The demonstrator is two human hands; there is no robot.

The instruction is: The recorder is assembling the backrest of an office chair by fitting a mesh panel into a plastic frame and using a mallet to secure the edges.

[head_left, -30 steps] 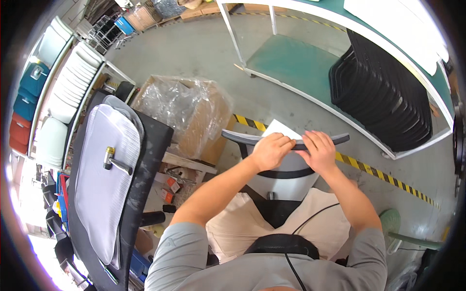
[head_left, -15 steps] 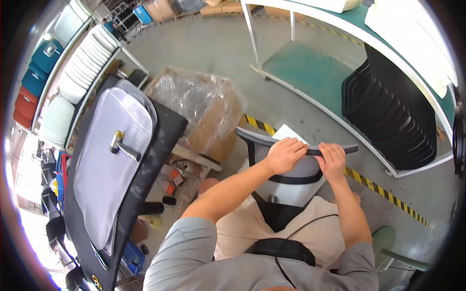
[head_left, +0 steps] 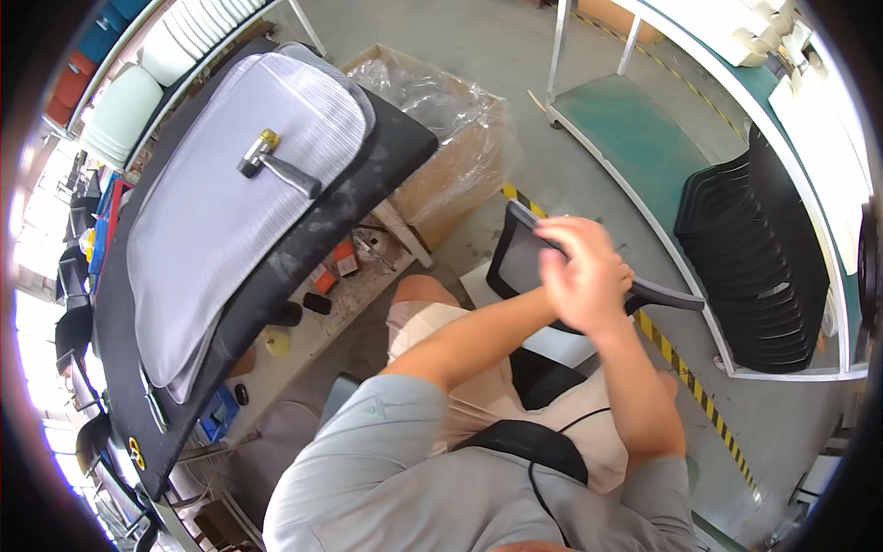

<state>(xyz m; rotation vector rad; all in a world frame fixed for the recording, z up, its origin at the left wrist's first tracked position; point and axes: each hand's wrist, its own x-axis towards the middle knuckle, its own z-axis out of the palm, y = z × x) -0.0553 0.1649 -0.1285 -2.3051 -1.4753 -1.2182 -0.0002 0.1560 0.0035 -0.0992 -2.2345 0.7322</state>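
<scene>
A black chair back frame [head_left: 522, 265] with dark mesh stands upright over my lap, its curved top bar running off to the right. My left hand [head_left: 572, 256] reaches across from the left and closes over that top bar; it is blurred. My right hand [head_left: 609, 308] sits directly under and behind it, gripping the same bar, so the two hands overlap. A white sheet [head_left: 478, 283] shows below the frame, between it and my knees.
At my left a black workbench [head_left: 386, 156] carries a grey mesh seat cover [head_left: 212, 221] with a brass-headed mallet [head_left: 276, 166] on it. A plastic-lined cardboard box [head_left: 451, 120] stands ahead. Stacked black chair shells [head_left: 763, 267], a green rack shelf [head_left: 635, 129] and yellow-black floor tape [head_left: 685, 373] lie to the right.
My hands, spread apart along the top bar before, have come together and overlap. The frame has turned so its mesh faces left, and my view has swung toward the workbench.
</scene>
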